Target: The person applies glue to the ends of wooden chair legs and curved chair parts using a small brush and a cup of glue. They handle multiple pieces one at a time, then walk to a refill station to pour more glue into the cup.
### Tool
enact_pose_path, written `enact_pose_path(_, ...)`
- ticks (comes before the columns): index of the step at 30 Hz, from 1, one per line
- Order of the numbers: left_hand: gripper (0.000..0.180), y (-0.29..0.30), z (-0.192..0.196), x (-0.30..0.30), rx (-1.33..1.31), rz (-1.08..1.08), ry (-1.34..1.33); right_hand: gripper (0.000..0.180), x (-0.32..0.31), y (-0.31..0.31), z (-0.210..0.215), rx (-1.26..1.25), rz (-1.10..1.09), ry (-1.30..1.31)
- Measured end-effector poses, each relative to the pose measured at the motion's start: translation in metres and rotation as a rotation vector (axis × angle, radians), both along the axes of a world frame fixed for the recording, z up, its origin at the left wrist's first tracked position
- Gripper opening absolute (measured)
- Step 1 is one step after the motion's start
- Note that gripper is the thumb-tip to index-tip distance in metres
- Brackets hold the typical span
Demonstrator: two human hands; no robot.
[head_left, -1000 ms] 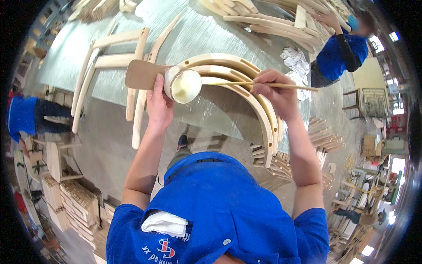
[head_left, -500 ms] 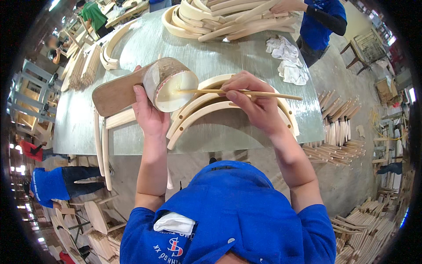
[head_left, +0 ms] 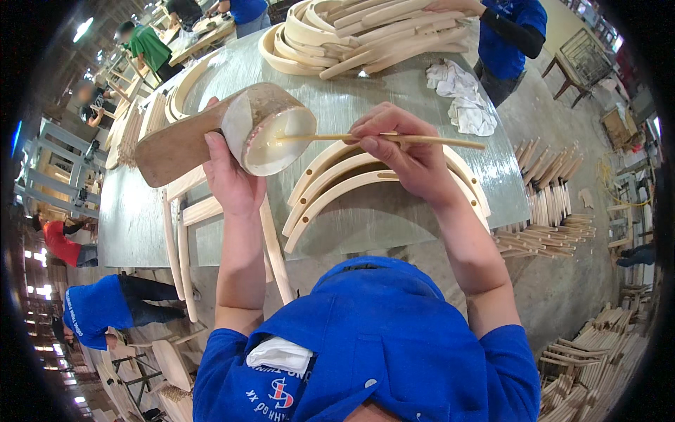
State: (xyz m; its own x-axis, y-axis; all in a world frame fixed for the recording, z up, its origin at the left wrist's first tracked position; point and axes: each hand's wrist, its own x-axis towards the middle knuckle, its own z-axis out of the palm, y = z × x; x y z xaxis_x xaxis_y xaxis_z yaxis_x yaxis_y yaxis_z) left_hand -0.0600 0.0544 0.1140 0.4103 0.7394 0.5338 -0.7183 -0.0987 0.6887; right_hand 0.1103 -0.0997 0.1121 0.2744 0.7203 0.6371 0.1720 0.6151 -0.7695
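My left hand [head_left: 235,179] grips a round cup [head_left: 235,126] with a flat wooden handle [head_left: 169,148] reaching out to the left. The cup is tilted, its mouth facing me, and pale whitish stuff, perhaps glue, coats the inside. Between the fingers and thumb of my right hand [head_left: 404,151] lies a thin wooden stick [head_left: 453,142], nearly level, its left tip inside the cup. Below and behind that hand, several curved wooden pieces [head_left: 309,214] with drilled holes lie side by side on the greenish table [head_left: 337,239].
Curved wooden parts [head_left: 302,53] are heaped at the table's far side, where a person in blue [head_left: 510,42] reaches in. White cloths [head_left: 467,105] lie at the far right. A wooden frame [head_left: 186,239] stands by the left forearm. Bundled sticks [head_left: 545,204] stand right of the table.
My left hand and the cup have shifted slightly left, and the cup's angle has changed a little. The stick's tip stays inside the cup. The table and curved pieces sit lower in the view.
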Motion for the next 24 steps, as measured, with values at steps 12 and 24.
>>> enact_pose_path(12,0.054,-0.013,0.004,0.0,0.145,0.071,0.05,0.007,-0.002,-0.012,0.0,0.18,-0.087,0.126)
enact_pose_path(24,0.056,-0.03,0.015,0.01,0.206,0.118,0.008,0.009,0.003,-0.029,-0.011,0.164,-0.193,-0.11)
